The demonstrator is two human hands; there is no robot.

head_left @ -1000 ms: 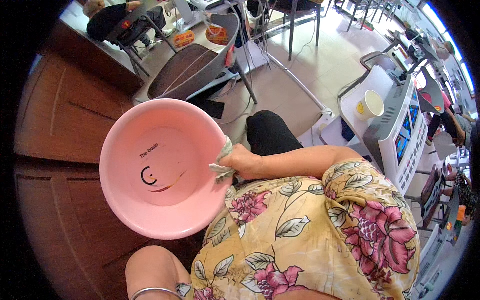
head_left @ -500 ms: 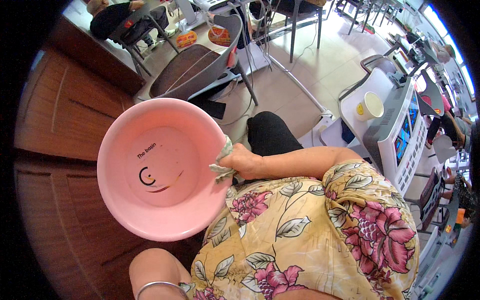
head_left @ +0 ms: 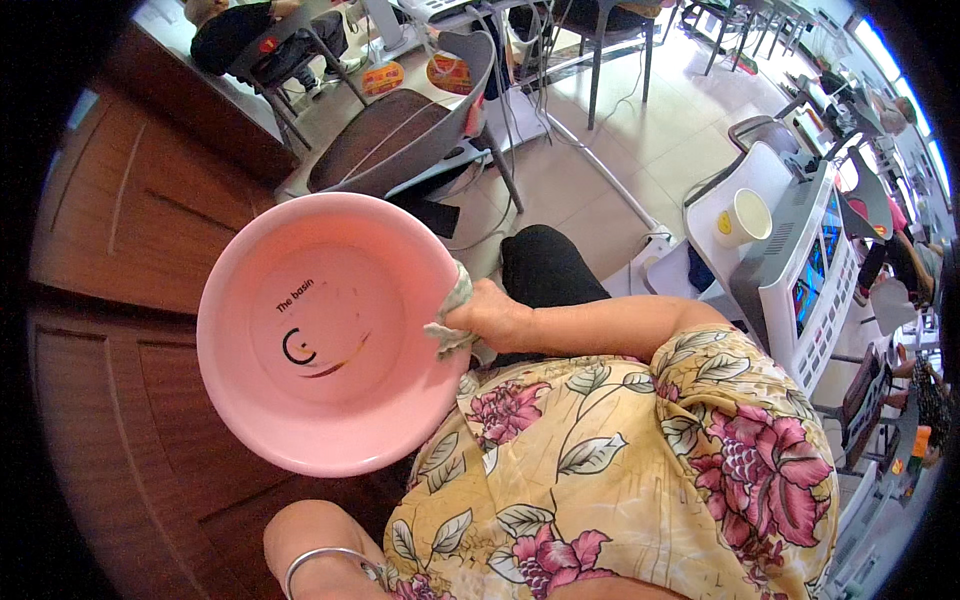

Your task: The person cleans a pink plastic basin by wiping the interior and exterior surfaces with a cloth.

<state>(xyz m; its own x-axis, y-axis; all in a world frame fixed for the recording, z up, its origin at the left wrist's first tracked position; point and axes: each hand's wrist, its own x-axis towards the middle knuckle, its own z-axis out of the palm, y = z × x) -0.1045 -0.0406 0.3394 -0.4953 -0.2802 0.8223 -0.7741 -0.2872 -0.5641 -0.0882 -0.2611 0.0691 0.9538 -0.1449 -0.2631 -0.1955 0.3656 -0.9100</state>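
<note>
A pink plastic basin [head_left: 250, 400] is tilted toward me, its inside showing a dark curved mark, print and a brownish streak. My right hand [head_left: 492, 316] is closed around a crumpled pale green-grey cloth [head_left: 453, 325], which it presses over the basin's right rim. From the lower edge comes my left arm [head_left: 315, 530] with a silver bangle [head_left: 330, 553]. It ends beneath the near side of the basin, and my left hand does not show.
Brown wooden panelled doors [head_left: 105, 380] stand at the left. Beyond the basin is a grey chair [head_left: 380, 140], with cables on the tiled floor. To the right, a paper cup [head_left: 744, 218] sits beside a white machine with lit screens [head_left: 815, 260]. A seated person [head_left: 235, 45] is at the far left.
The basin has shifted and turned slightly in view. My right hand and the cloth stay at its right rim, a little further right. The bangle and left arm have moved slightly.
</note>
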